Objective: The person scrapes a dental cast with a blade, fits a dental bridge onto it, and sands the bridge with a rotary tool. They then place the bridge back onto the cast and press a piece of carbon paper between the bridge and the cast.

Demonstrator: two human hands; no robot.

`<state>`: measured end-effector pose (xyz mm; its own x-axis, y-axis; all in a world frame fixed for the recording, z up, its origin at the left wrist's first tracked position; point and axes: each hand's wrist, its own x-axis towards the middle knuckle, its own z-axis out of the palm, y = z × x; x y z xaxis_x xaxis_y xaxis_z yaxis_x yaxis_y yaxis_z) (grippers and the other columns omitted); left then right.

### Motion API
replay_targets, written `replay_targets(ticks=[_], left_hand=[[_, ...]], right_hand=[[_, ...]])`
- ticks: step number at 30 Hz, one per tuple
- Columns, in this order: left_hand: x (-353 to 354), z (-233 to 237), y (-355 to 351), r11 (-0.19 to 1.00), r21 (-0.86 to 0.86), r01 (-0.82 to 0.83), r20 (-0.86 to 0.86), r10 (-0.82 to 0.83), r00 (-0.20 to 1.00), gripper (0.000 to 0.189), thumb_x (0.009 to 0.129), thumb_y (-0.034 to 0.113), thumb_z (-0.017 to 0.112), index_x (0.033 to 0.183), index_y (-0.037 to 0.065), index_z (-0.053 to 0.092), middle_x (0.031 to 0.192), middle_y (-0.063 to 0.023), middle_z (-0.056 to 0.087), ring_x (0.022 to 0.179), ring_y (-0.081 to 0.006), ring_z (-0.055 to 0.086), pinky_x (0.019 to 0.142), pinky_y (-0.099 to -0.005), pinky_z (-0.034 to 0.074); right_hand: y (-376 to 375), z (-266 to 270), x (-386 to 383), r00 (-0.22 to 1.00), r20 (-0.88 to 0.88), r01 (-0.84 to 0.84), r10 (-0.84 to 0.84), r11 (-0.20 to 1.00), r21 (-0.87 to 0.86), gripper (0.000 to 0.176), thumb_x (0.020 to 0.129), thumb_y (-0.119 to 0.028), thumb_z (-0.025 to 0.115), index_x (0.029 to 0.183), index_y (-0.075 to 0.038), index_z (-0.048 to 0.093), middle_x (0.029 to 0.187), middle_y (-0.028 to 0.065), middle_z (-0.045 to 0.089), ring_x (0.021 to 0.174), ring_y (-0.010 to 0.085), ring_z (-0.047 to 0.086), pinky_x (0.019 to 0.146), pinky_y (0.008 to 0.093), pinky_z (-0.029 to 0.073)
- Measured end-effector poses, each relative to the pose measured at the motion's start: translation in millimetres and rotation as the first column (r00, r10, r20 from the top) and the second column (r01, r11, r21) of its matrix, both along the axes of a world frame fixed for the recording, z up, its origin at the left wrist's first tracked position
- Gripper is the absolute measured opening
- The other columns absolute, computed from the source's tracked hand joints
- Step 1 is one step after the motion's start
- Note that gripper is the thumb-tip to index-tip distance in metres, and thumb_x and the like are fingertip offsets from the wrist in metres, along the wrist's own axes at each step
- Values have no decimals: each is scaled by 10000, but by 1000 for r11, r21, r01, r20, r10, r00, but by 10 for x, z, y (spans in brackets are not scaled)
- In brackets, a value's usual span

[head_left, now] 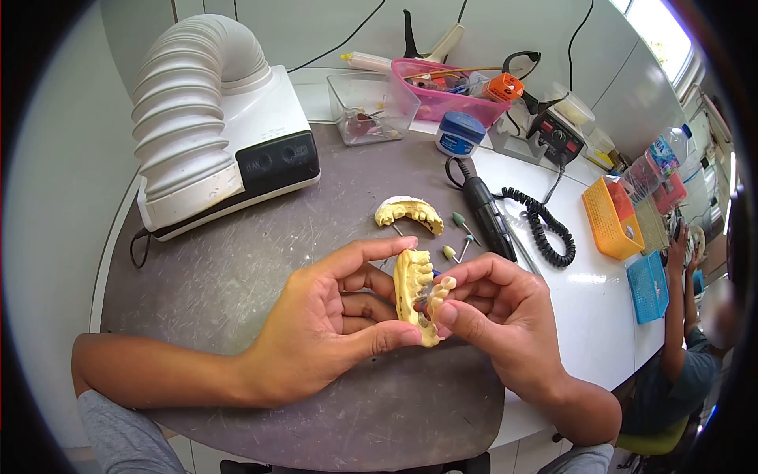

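My left hand (339, 316) grips a yellow dental cast (408, 284) between thumb and fingers, holding it on edge above the grey work surface. Pinched in my right hand (497, 316) is a small tooth-coloured dental piece (439, 295), close against the cast's right side. Whether the two touch is hard to tell. Just beyond my hands lies a second yellow cast (409, 212) with a white back edge. Small burs, one with a green tip (459, 219) and one with a pale tip (449, 252), lie to its right.
A white machine with a ribbed hose (181, 110) stands back left. Behind are a clear box (371, 118), a pink basket (426, 93) and a blue jar (459, 134). A black handpiece (488, 217), orange basket (612, 225) and blue basket (647, 288) are right. Another person sits far right.
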<state>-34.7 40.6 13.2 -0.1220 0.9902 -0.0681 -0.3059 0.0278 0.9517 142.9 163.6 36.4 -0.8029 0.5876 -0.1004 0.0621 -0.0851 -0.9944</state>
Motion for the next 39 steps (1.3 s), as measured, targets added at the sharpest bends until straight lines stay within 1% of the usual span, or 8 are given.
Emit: replay_targets(ticks=[11, 14, 19, 27, 31, 33, 37, 39], left_hand=[[2, 12, -8, 1000, -2, 18, -35, -19, 999, 773, 842, -42, 754, 1500, 22, 354, 1216, -125, 601, 1083, -170, 644, 989, -312, 545], [7, 15, -10, 1000, -4, 14, -14, -14, 1000, 770, 847, -44, 748, 1503, 34, 354, 1212, -126, 603, 1085, -170, 646, 982, -308, 552], [2, 13, -21, 999, 7, 31, -48, -31, 998, 777, 853, -37, 746, 1514, 55, 349, 1201, -123, 607, 1075, -167, 653, 959, -287, 561], [9, 14, -37, 999, 10, 40, -76, -39, 996, 788, 856, -40, 743, 1525, 64, 341, 1186, -112, 609, 1068, -163, 655, 943, -274, 565], [7, 10, -46, 999, 18, 45, -105, -43, 994, 783, 859, -47, 738, 1525, 67, 344, 1180, -110, 610, 1064, -163, 656, 943, -275, 567], [9, -1, -48, 999, 26, 45, -111, -42, 993, 781, 859, -52, 735, 1524, 66, 344, 1181, -110, 610, 1063, -163, 657, 944, -275, 568], [19, -2, -48, 998, 51, 37, -118, -31, 993, 776, 859, -63, 730, 1522, 60, 346, 1186, -111, 609, 1062, -164, 658, 944, -276, 569], [16, 11, -47, 998, 50, 35, -113, -30, 993, 775, 858, -61, 731, 1521, 59, 348, 1190, -113, 609, 1063, -164, 658, 943, -276, 570]], right_hand=[[-12, 15, 1, 1000, 2, -17, 17, 1000, -8, 253, 913, -69, 733, 1110, 38, 617, 1008, 111, 708, 891, 114, 699, 798, 224, 579], [-12, 13, 7, 1000, 14, -19, 19, 1000, -8, 251, 908, -58, 734, 1109, 40, 619, 1008, 109, 707, 892, 110, 698, 801, 223, 578], [-30, 17, 13, 999, 41, -25, 25, 1000, -5, 261, 901, -50, 739, 1119, 41, 628, 1009, 101, 708, 894, 107, 698, 802, 221, 576], [-51, -2, 43, 999, 26, -49, 46, 987, 152, 264, 898, -55, 740, 1127, 48, 659, 1002, 114, 724, 886, 128, 707, 805, 249, 582], [-81, -17, 45, 999, -2, -39, 40, 988, 151, 270, 898, -61, 740, 1133, 49, 668, 1006, 120, 729, 888, 140, 711, 807, 266, 588], [-83, -20, 50, 999, 21, -42, 38, 981, 189, 268, 898, -66, 740, 1133, 45, 672, 1004, 120, 731, 886, 144, 714, 814, 272, 590], [-77, -22, 59, 997, 49, -66, 57, 976, 207, 286, 896, -73, 743, 1146, 43, 664, 1024, 123, 725, 909, 150, 710, 821, 279, 589], [-87, -37, 50, 999, -17, -27, 31, 978, 205, 300, 896, -77, 745, 1156, 44, 655, 1025, 117, 712, 930, 148, 699, 837, 285, 585]])
